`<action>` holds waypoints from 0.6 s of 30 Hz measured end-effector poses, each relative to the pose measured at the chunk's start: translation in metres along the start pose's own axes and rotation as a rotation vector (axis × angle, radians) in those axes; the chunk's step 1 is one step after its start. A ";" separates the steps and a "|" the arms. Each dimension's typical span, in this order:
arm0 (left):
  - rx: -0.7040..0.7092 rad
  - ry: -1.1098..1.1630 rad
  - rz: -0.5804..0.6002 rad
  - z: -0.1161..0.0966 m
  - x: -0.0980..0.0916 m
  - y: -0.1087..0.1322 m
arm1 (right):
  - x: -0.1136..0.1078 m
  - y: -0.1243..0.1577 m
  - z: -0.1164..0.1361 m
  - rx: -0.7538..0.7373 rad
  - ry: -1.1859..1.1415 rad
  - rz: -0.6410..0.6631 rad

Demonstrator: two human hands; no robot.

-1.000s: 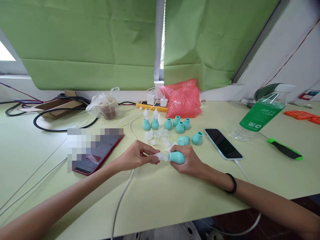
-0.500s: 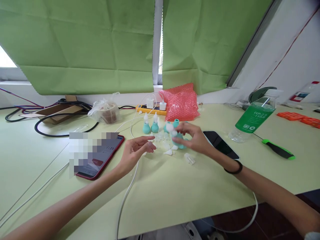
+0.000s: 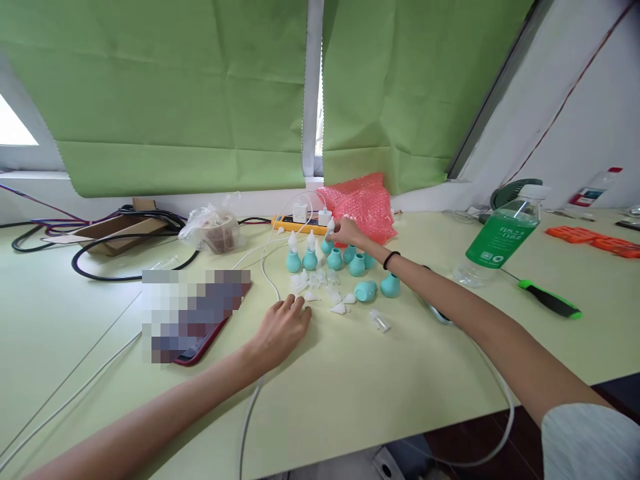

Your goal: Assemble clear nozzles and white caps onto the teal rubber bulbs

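Note:
My right hand [image 3: 346, 232] reaches to the back of the group and pinches the white nozzle of a teal squeeze bulb [image 3: 327, 247], which stands upright. To its left stand two more teal squeeze bulbs with white nozzles [image 3: 301, 257]. Several teal bulbs without nozzles [image 3: 357, 265] are nearby, and one bulb [image 3: 365, 291] lies on its side. Small clear and white plastic pieces [image 3: 330, 287] are scattered in front of them. My left hand [image 3: 284, 330] rests palm down on the table, fingers bent a little and holding nothing, near a white cable.
A phone in a red case [image 3: 200, 350] lies at left, partly blurred out. Another phone [image 3: 443, 317] is under my right forearm. A green-labelled bottle [image 3: 505, 233] and a screwdriver [image 3: 550, 298] are at right. Pink bubble wrap [image 3: 370, 207] and a power strip [image 3: 290, 225] sit behind.
My right hand has moved back and left, from holding a bulb and nozzle over the pieces to the row of bulbs. My left hand has lowered onto the table, nearer me.

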State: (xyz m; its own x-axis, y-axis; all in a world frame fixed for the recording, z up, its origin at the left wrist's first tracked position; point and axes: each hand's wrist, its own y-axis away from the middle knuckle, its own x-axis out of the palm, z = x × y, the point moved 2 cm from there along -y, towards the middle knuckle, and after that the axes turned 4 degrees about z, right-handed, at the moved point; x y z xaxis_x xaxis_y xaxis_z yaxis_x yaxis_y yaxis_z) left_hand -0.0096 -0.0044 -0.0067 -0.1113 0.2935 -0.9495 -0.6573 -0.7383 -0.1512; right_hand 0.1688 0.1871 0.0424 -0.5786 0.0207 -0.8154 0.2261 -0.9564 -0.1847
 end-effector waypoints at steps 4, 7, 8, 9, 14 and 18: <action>0.012 0.056 0.012 0.006 0.001 -0.001 | 0.008 0.001 -0.003 -0.055 0.054 0.042; -0.061 0.196 -0.015 0.014 0.002 -0.004 | 0.008 0.005 -0.001 -0.089 0.104 0.028; -0.093 0.259 -0.032 0.017 0.002 -0.005 | 0.006 0.008 0.001 -0.095 0.124 0.004; -0.124 0.323 -0.052 0.020 0.001 -0.007 | 0.003 0.012 0.003 -0.101 0.144 -0.031; -0.189 0.461 -0.095 0.028 0.001 -0.008 | -0.021 0.056 0.015 -0.192 0.196 -0.271; -0.160 0.368 -0.075 0.022 0.003 -0.007 | -0.020 0.113 0.026 -0.475 0.213 -0.201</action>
State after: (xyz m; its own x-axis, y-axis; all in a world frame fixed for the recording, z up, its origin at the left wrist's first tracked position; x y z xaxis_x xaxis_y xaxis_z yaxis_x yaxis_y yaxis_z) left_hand -0.0219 0.0147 -0.0026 0.2259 0.1341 -0.9649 -0.5262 -0.8168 -0.2367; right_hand 0.1852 0.0712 0.0522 -0.4868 0.2942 -0.8224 0.4850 -0.6921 -0.5347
